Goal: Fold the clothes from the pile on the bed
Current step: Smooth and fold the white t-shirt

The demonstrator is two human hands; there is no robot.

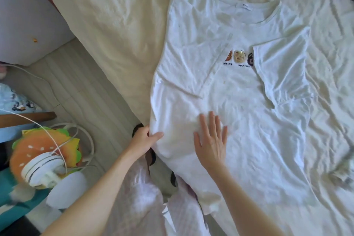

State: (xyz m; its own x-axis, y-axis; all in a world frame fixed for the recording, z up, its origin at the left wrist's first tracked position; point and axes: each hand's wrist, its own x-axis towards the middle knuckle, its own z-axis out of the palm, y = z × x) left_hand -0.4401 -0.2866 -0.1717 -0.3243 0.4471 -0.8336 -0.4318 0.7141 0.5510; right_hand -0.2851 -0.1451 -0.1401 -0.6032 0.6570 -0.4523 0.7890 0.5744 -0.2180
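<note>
A white T-shirt (239, 105) with small cartoon prints on the chest lies flat on the bed, collar at the far end. Both sleeves are folded inward over the front. My left hand (146, 138) pinches the shirt's left edge near the hem, at the side of the bed. My right hand (211, 140) rests flat on the lower front of the shirt, fingers spread. Only this one garment is plainly visible; no pile shows.
The cream bed sheet (118, 25) is wrinkled all around the shirt. Left of the bed, on the floor, sit a burger-shaped cushion (46, 145), white cables (84, 140) and a white cabinet (28, 21). Grey fabric (342, 174) peeks in at the right edge.
</note>
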